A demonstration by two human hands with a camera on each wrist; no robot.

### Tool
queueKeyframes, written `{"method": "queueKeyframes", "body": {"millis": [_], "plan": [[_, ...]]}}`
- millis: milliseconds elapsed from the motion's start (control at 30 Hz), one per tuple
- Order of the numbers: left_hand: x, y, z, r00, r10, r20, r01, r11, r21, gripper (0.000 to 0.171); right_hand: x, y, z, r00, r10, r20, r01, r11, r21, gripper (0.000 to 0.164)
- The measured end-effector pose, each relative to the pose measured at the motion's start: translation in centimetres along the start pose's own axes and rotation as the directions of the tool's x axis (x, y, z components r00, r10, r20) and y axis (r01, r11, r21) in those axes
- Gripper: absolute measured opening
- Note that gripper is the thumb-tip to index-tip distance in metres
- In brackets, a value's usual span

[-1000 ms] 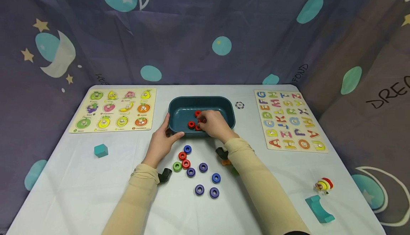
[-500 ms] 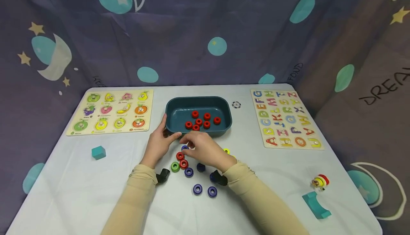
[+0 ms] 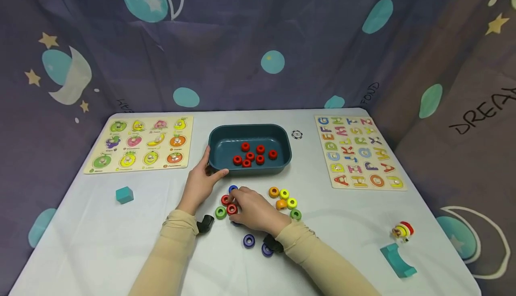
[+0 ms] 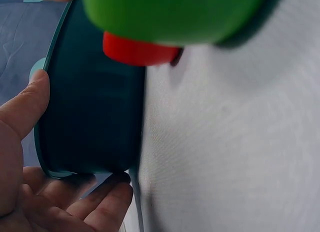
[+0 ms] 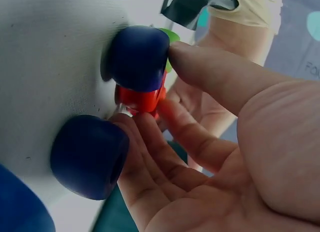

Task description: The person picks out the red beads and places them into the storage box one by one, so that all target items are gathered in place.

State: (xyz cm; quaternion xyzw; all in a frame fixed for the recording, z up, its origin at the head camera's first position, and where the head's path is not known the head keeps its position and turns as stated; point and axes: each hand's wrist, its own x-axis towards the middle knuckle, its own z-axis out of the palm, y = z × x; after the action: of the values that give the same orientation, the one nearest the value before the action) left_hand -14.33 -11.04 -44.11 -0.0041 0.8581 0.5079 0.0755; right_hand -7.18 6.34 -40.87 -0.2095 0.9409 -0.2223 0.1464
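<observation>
My left hand (image 3: pixel 197 186) holds the near left corner of the dark teal tub (image 3: pixel 221 146), thumb on its rim and fingers round its end. Several red rings (image 3: pixel 260 148) lie inside the tub. In front of it, my right hand (image 3: pixel 258 211) reaches down over loose rings, thumb and fingers spread around a red ring (image 3: pixel 232 205). In the right wrist view the thumb is against a dark blue ring (image 5: pixel 140 56), and the fingers are close to the red one behind; a firm grip does not show. Another red ring (image 3: pixel 225 199) and a green ring (image 3: pixel 217 212) lie beside them.
Orange (image 3: pixel 270 192), yellow and green rings lie right of my right hand, purple rings (image 3: pixel 244 242) nearer me. A fruit board (image 3: pixel 145 168) and teal cube (image 3: pixel 124 195) stand left; a letter board (image 3: pixel 368 186), small figure (image 3: pixel 402 231) and teal arch (image 3: pixel 397 260) right.
My right hand has come out of the tub, leaving red rings spread in it, and moved down toward me to the loose rings. My left hand stays at the tub's corner.
</observation>
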Motion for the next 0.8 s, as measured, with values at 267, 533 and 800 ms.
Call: {"method": "queueKeyframes", "body": {"millis": [267,533,800], "plan": [[-0.1,0.0,0.0,1.000,0.001,0.001,-0.001,1.000,-0.002,0.094,0.2,0.0,0.1,1.000,-0.002,0.012,0.002,1.000,0.010,0.020],[-0.1,0.0,0.1,1.000,0.000,0.000,0.000,1.000,-0.007,0.094,-0.1,0.0,-0.8,0.997,0.074,-0.032,-0.071,0.994,0.081,0.018],[0.1,-0.1,0.0,1.000,-0.009,0.005,0.009,1.000,-0.002,0.093,0.4,3.8,-6.4,0.941,0.124,-0.314,-0.065,0.979,0.193,0.021]]}}
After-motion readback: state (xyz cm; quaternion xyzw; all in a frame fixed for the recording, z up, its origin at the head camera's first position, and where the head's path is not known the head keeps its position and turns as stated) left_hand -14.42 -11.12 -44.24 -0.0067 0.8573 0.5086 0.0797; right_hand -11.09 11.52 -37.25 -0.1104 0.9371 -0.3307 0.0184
